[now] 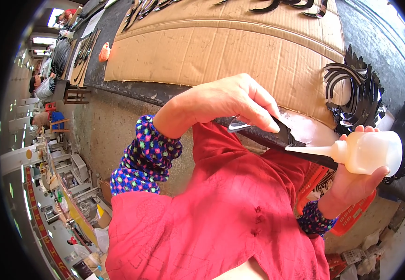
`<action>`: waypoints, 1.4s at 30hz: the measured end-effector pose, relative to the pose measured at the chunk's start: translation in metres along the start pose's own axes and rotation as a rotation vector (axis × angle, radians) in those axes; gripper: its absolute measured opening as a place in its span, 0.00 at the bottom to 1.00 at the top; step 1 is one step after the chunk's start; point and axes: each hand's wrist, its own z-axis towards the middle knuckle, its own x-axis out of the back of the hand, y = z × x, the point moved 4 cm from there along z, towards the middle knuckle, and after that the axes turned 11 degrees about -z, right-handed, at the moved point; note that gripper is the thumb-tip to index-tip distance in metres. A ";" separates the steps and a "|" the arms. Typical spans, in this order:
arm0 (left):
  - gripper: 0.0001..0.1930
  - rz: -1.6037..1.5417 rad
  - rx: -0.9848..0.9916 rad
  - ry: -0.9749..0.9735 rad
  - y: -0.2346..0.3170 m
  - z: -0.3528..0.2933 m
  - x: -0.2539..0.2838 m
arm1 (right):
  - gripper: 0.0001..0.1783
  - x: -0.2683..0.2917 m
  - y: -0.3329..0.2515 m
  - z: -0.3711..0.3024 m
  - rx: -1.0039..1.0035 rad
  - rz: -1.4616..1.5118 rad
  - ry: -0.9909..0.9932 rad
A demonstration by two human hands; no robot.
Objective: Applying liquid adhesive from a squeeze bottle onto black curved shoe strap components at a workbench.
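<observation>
In my right hand (347, 184) lies a translucent squeeze bottle (375, 151) with a long narrow nozzle. It is tilted onto its side, the nozzle pointing left. Fingertips show behind the bottle and the thumb lies along its near side. The nozzle tip is close to a dark strip (284, 134) that my left hand (235, 100) pinches between thumb and fingers. A curved piece with a pale edge (238, 124) shows below the left hand; whether it belongs to the same strip I cannot tell. A whitish patch (307, 127) covers the cardboard edge beside the strip.
Brown cardboard (221, 58) covers much of the dark table, with curved black strips (288, 5) at its far edge. Black curved pieces (356, 91) are heaped at the right. An orange bundle (104, 52) sits left. A red basket (351, 217) stands below the table. People work farther left.
</observation>
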 end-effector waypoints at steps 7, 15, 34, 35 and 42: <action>0.10 -0.014 0.016 0.024 0.004 -0.008 0.001 | 0.45 -0.006 -0.001 0.007 0.011 0.047 0.067; 0.08 -0.249 -0.103 0.174 0.019 -0.012 0.027 | 0.38 0.010 0.011 0.018 -0.037 0.114 -0.073; 0.18 0.589 -0.640 0.746 0.172 0.355 0.123 | 0.40 0.114 -0.038 0.062 0.280 0.158 0.188; 0.19 0.641 -0.657 0.775 0.171 0.368 0.120 | 0.40 0.120 -0.041 0.062 0.287 0.151 0.194; 0.28 0.958 -0.892 0.862 0.161 0.370 0.095 | 0.39 0.136 -0.041 0.067 0.299 0.348 0.147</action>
